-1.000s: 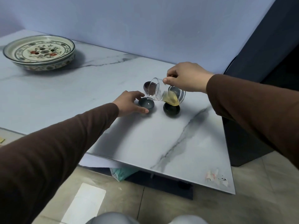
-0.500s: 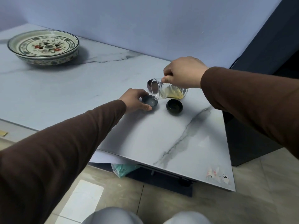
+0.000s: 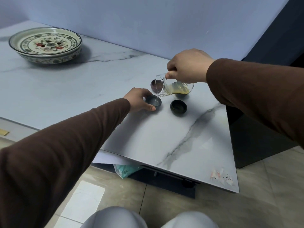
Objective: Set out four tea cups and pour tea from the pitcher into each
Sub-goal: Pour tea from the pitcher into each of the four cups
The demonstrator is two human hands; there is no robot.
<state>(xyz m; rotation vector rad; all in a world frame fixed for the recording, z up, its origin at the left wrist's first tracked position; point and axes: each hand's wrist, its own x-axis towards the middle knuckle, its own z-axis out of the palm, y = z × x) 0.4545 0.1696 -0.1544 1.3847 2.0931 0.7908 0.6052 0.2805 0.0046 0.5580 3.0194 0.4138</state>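
Note:
My right hand [image 3: 187,66] grips a clear glass pitcher [image 3: 174,87] with yellow tea, tipped on its side with its mouth to the left. A thin stream falls from its lip into a small grey-blue cup [image 3: 153,102], which my left hand [image 3: 137,100] holds at its rim on the marble table [image 3: 65,96]. A dark cup [image 3: 178,107] stands just right of it. A brown cup [image 3: 154,84] sits behind the pitcher's mouth. A fourth dark cup [image 3: 181,95] is mostly hidden under the pitcher.
A large patterned ceramic dish [image 3: 45,45] stands at the table's far left. The table's right edge and near corner are close to the cups. A dark cabinet [image 3: 263,137] stands right of the table; a teal bag [image 3: 126,170] lies under its front edge.
The pitcher has tipped further and shifted slightly, and tea now streams into the grey-blue cup. My left hand stays on that cup. The view has drifted a little.

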